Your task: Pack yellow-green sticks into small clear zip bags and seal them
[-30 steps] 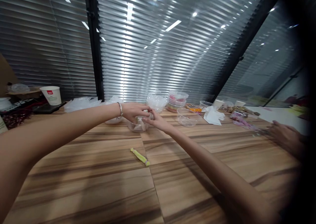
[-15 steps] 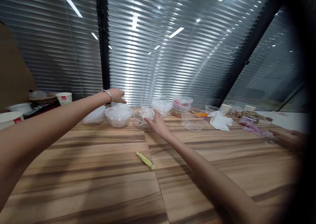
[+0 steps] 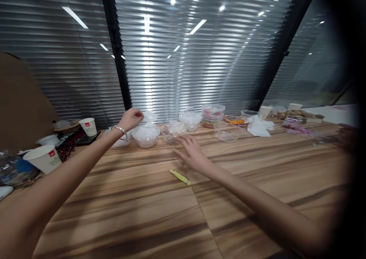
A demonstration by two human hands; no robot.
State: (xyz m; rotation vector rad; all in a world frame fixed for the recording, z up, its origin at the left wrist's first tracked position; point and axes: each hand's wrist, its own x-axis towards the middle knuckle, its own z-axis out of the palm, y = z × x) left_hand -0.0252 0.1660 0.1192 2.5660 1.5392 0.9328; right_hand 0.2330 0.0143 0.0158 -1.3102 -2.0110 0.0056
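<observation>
My left hand [image 3: 132, 119], with a bangle at the wrist, pinches a thin, translucent white piece of plastic [image 3: 150, 116]. It hangs above a clear round bowl [image 3: 146, 136] with whitish contents; the exact kind of the thin piece is unclear. My right hand [image 3: 193, 154] is open, fingers spread, just in front of a clear plastic container [image 3: 168, 132] holding pale strips. Whether the fingertips touch that container I cannot tell. A yellow twisted strip [image 3: 180, 177] lies on the table nearer to me.
At left stand paper cups [image 3: 42, 158] and a dark phone-like slab [image 3: 88, 138]. Along the back are stacked clear tubs [image 3: 213, 114], an empty clear bowl [image 3: 226, 132], crumpled tissue [image 3: 259, 125] and an orange packet [image 3: 234, 120]. Another person's blurred hand [image 3: 347, 137] is at far right.
My right hand has drawn back from the clear container towards me, its fingers opening. The white plastic piece now shows at my left fingertips. The view has shifted left and down.
</observation>
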